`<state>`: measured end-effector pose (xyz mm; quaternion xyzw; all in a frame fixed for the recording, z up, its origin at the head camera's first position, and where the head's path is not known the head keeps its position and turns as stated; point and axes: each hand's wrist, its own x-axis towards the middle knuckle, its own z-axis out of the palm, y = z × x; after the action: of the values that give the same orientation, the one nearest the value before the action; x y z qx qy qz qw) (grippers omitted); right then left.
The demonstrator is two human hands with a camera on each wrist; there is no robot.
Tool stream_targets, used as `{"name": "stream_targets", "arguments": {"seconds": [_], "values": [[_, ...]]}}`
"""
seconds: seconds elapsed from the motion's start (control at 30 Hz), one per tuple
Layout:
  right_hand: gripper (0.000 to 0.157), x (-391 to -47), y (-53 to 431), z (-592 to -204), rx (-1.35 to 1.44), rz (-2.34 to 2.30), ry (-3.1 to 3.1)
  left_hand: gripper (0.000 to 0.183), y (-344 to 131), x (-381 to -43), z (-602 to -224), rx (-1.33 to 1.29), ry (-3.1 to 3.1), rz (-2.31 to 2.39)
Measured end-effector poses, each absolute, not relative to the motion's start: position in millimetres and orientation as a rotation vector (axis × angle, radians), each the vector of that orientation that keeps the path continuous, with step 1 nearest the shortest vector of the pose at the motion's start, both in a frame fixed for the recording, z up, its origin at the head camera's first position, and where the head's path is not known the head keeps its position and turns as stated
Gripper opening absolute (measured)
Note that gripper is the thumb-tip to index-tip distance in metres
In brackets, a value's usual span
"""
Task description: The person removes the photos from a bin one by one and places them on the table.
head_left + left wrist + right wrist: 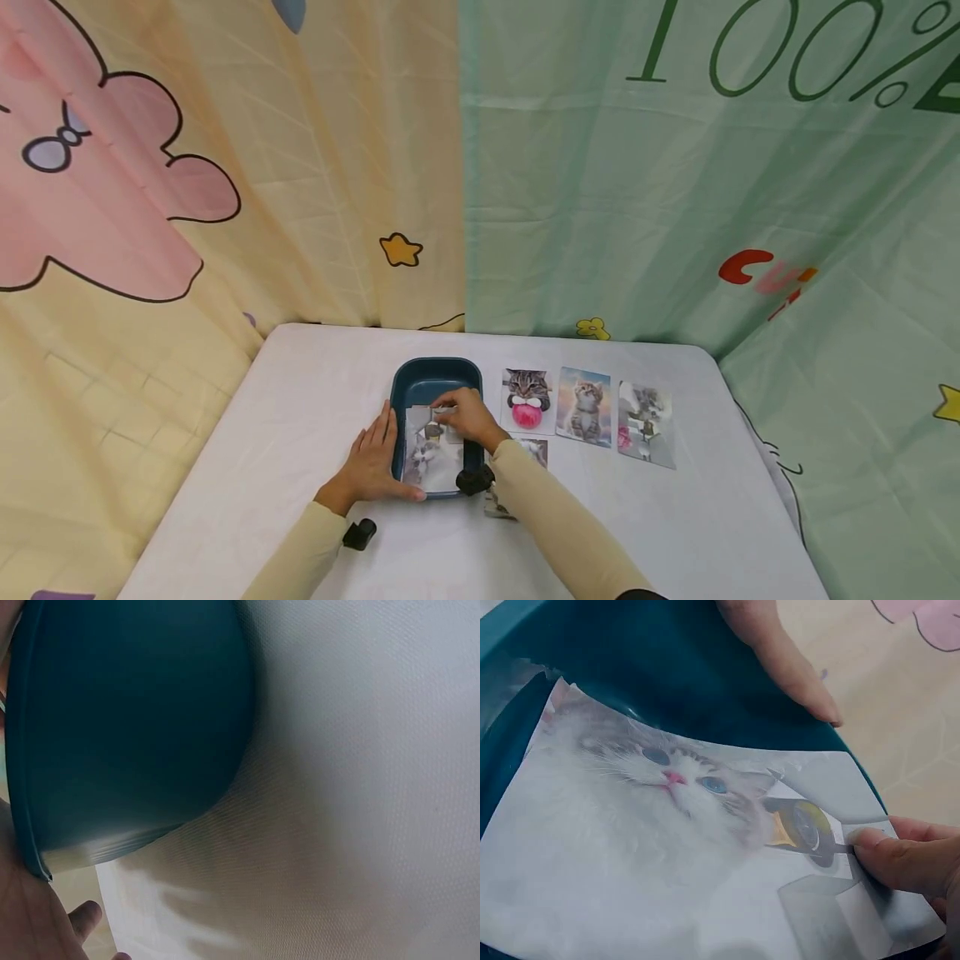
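A picture card (682, 855) of a white and grey kitten with blue eyes stands partly inside a dark teal basin (437, 365), bending a little across it. My right hand (465, 415) pinches the card's far edge, thumb (900, 859) on the printed face and fingers behind. Along the basin's left side rests my left hand (367, 462), its fingers straight and its thumb by the near rim. In the left wrist view, the palm (30, 915) touches the rim above the basin's outer wall (135, 712).
Right of the basin lie a tabby cat card (527, 400), a kitten card (585, 406) and a grey cat card (647, 423). Another card (536, 450) and a further one (498, 506) are partly hidden by my right arm. A white table (660, 533) meets printed curtains (360, 167).
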<state>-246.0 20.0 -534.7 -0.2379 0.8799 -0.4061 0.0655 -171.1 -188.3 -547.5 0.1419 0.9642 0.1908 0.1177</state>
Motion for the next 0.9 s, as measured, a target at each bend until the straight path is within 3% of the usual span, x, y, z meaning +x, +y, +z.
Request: {"name": "stream_targets", "arguments": {"seconds": [0.23,0.6,0.9], "values": [[0.017,-254.2,44.5,-528.9,-0.716,-1.358,2.648,0.147,-188.9,-169.7,-548.4,0.406,2.810,0.581],[0.016,-266.6,106.0,-520.5,-0.341,-1.668,2.477,0.148,-189.1,-169.7,-546.6,0.400,2.809,0.584],[0.026,-251.9,178.8,-519.2,-0.164,-1.678,2.452,0.150,-189.2,-170.1,-547.4,0.408,2.816,0.587]]}}
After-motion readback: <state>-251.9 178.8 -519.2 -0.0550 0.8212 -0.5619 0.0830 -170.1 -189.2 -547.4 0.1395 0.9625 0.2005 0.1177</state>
